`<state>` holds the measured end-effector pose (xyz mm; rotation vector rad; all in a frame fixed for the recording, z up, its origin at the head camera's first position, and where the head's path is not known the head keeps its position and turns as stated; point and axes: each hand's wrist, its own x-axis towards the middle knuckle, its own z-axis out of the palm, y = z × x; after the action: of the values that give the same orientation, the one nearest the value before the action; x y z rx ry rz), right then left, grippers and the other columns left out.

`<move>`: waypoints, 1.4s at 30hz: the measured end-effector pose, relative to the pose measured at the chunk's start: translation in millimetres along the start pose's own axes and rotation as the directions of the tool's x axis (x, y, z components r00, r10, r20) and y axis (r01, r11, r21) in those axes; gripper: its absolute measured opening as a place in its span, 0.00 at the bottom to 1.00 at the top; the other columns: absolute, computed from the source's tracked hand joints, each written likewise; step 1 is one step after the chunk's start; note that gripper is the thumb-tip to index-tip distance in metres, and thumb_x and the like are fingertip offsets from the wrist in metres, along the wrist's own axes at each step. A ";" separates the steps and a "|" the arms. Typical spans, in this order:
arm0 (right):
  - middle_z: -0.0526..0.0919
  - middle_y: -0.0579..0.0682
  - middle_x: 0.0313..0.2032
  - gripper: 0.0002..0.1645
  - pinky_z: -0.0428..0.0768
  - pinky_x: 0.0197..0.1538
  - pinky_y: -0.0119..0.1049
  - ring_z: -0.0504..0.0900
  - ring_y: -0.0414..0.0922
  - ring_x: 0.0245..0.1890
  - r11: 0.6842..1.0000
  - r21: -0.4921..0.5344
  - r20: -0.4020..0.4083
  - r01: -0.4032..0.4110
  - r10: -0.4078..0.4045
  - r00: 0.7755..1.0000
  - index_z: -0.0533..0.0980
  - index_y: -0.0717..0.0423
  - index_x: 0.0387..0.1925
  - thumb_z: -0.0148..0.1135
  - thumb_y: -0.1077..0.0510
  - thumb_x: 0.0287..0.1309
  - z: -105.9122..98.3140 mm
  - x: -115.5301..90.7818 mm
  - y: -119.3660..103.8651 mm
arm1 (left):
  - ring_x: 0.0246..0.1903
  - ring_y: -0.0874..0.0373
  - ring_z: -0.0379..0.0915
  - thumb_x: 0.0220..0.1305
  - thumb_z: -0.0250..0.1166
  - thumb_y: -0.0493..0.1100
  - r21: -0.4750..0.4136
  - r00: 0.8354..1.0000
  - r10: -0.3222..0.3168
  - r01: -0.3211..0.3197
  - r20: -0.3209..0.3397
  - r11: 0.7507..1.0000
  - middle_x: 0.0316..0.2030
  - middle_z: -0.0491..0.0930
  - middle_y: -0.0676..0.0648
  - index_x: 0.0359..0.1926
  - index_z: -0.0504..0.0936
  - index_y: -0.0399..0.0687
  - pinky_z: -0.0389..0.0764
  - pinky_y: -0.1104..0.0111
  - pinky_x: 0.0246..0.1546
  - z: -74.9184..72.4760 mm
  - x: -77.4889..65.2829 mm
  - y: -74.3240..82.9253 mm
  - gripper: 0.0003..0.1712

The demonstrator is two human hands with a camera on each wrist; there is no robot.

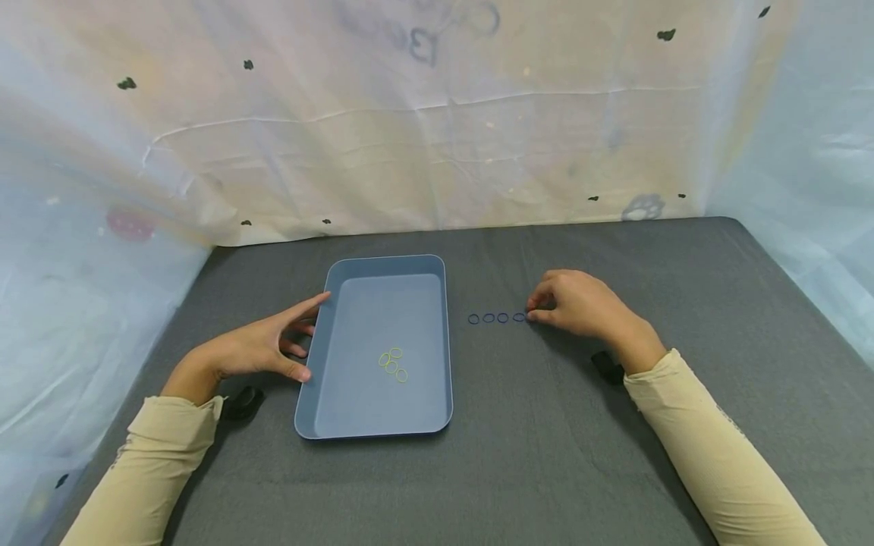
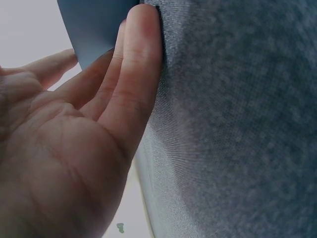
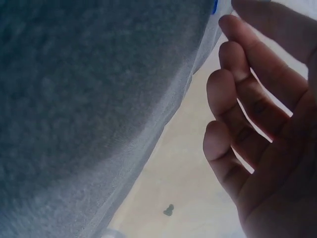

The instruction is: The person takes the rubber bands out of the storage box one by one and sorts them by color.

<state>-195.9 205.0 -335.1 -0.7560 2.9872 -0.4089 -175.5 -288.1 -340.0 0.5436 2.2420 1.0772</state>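
Note:
A grey-blue tray (image 1: 416, 303) lies on the table, with several yellow rings (image 1: 401, 376) grouped inside it. My left hand (image 1: 266, 345) rests spread against the tray's left side, its index fingertip and thumb at the rim; in the left wrist view its fingers (image 2: 141, 64) lie along the tray's outer wall (image 2: 96, 29). To the right of the tray, several small blue rings (image 1: 502, 318) form a row. My right hand (image 1: 580, 303) pinches the rightmost blue ring (image 1: 518, 317) at its right edge, close over the cloth. The right wrist view shows only a sliver of blue (image 3: 214, 7) by the fingertips.
A dark grey cloth (image 1: 546, 470) covers the table. Behind it hangs a pale patterned curtain (image 1: 437, 167), which also lines both sides. A dark wrist device (image 1: 242, 403) sits under the left wrist, another (image 1: 607, 368) under the right.

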 end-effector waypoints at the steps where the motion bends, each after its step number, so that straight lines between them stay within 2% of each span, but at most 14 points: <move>1: 0.84 0.44 0.38 0.07 0.79 0.43 0.46 0.82 0.43 0.38 1.000 -0.002 0.008 0.001 -0.001 1.000 0.87 0.46 0.38 0.72 0.52 0.58 0.2 0.0 -0.5 | 0.65 0.35 0.63 0.54 0.77 0.44 0.000 1.000 -0.002 0.002 0.000 1.000 0.74 0.50 0.32 0.80 0.35 0.66 0.80 0.60 0.50 -0.1 -0.1 0.0 0.69; 5: 0.84 0.44 0.38 0.09 0.79 0.44 0.47 0.82 0.44 0.38 1.000 -0.024 0.017 0.016 -0.016 1.000 0.87 0.48 0.39 0.73 0.52 0.56 2.6 0.4 -0.6 | 0.66 0.34 0.62 0.54 0.77 0.44 0.003 1.000 0.001 -0.001 -0.001 1.000 0.74 0.49 0.32 0.80 0.35 0.66 0.80 0.60 0.51 -0.1 0.3 -1.0 0.69; 17: 0.84 0.45 0.38 0.08 0.79 0.44 0.47 0.82 0.44 0.38 0.999 -0.040 0.027 0.036 -0.034 0.999 0.88 0.48 0.40 0.72 0.54 0.58 1.1 -0.4 -0.5 | 0.67 0.31 0.59 0.54 0.77 0.44 0.015 1.000 0.002 -0.002 -0.011 1.000 0.75 0.47 0.31 0.80 0.35 0.66 0.79 0.57 0.52 0.9 0.2 -1.4 0.69; 31: 0.84 0.45 0.40 0.11 0.79 0.45 0.48 0.83 0.45 0.41 0.999 -0.011 0.025 0.046 -0.045 0.999 0.87 0.49 0.43 0.72 0.54 0.57 -4.1 -1.2 -3.2 | 0.67 0.33 0.60 0.53 0.78 0.45 0.013 1.000 -0.009 0.009 -0.008 1.000 0.75 0.48 0.32 0.80 0.35 0.68 0.79 0.59 0.51 -0.4 0.0 -2.4 0.69; 42: 0.83 0.46 0.42 0.14 0.78 0.48 0.48 0.80 0.46 0.44 0.991 0.025 -0.047 0.132 -0.130 0.990 0.87 0.48 0.46 0.73 0.53 0.57 -6.6 0.3 -16.4 | 0.69 0.32 0.56 0.53 0.78 0.45 0.026 1.000 0.001 0.000 -0.014 1.000 0.76 0.46 0.33 0.80 0.35 0.67 0.78 0.57 0.53 -0.2 1.2 -2.1 0.69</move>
<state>-189.2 192.6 -324.4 -0.9565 2.9758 -0.4787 -176.7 -288.8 -342.0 0.5492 2.2709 1.0561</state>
